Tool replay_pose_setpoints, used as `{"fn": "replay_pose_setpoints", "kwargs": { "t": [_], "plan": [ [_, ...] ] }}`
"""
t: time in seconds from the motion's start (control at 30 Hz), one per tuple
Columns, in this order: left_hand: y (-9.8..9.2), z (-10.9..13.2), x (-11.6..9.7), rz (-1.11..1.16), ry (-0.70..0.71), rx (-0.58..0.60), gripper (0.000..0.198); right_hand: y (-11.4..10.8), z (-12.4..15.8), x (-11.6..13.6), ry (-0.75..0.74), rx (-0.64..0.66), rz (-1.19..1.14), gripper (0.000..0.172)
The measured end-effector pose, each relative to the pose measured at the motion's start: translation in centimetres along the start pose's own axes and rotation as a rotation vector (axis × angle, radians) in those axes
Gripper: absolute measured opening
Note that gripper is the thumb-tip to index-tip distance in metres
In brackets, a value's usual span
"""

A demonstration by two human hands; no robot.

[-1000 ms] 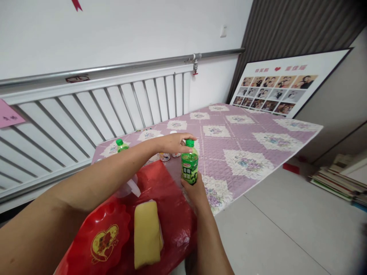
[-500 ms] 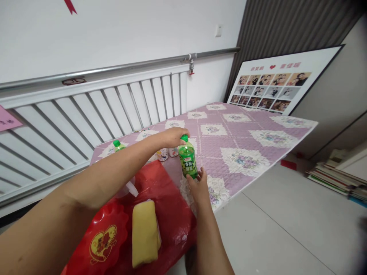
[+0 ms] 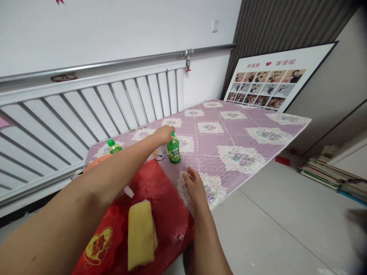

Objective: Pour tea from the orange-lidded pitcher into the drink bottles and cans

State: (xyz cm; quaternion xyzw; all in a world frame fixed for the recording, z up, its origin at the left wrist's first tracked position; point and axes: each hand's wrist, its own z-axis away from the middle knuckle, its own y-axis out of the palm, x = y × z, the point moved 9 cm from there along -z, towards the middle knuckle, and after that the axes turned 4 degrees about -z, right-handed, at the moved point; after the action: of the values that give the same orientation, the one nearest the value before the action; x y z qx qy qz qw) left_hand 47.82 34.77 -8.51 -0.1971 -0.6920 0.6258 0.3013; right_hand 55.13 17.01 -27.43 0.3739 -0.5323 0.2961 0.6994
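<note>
Bare arms, both of them — uncovered as far up as one can see, the forearms thick and smooth. The left hand [image 3: 164, 134] and the right hand [image 3: 195, 185] are bare as well — plain fingers, rounded knuckles.

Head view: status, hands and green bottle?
Left hand grips cap of green plastic drink bottle, upright on purple quilted cover. Right hand open, off bottle. Small white bottle close beside.

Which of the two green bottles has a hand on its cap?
The green bottle mid-table, left hand on top; the other bottle stands apart by the radiator.
</note>
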Motion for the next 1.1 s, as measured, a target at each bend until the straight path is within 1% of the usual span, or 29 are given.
{"fn": "replay_pose_setpoints", "kwargs": {
  "t": [0.2, 0.53, 0.73, 0.83, 0.9, 0.97, 1.03, 1.1],
  "plan": [
    [0.2, -0.3, 0.7, 0.014, -0.014, 0.007, 0.031, 0.8, 0.1, 0.0, 0.005, 0.031, 0.001, 0.051],
    [0.3, -0.3, 0.3, 0.029, -0.019, -0.004, 0.029, 1.2, 0.0, 0.0, -0.007, 0.046, 0.010, 0.048],
    [0.3, 0.0, 0.0, 0.049, -0.039, -0.005, 0.033, 1.2, -0.3, -0.1, -0.015, 0.044, 0.015, 0.046],
    [-0.1, 0.5, -0.2, 0.062, -0.043, -0.007, 0.042, 1.2, -0.3, -0.2, -0.019, 0.043, 0.021, 0.046],
    [-0.9, 1.1, -0.2, 0.072, -0.045, -0.024, 0.056, 1.2, -0.3, -0.2, -0.021, 0.044, 0.026, 0.047],
    [-2.4, 1.9, -0.2, 0.106, -0.023, -0.077, 0.062, 1.2, -0.2, -0.2, -0.021, 0.050, 0.032, 0.047],
    [-4.7, 3.3, 0.0, 0.182, 0.031, -0.167, 0.056, 1.3, -0.1, -0.2, -0.020, 0.063, 0.038, 0.048],
    [-7.5, 5.3, 0.7, 0.278, 0.079, -0.256, 0.048, 1.5, -0.1, -0.2, -0.019, 0.078, 0.043, 0.049]
  ]
}}
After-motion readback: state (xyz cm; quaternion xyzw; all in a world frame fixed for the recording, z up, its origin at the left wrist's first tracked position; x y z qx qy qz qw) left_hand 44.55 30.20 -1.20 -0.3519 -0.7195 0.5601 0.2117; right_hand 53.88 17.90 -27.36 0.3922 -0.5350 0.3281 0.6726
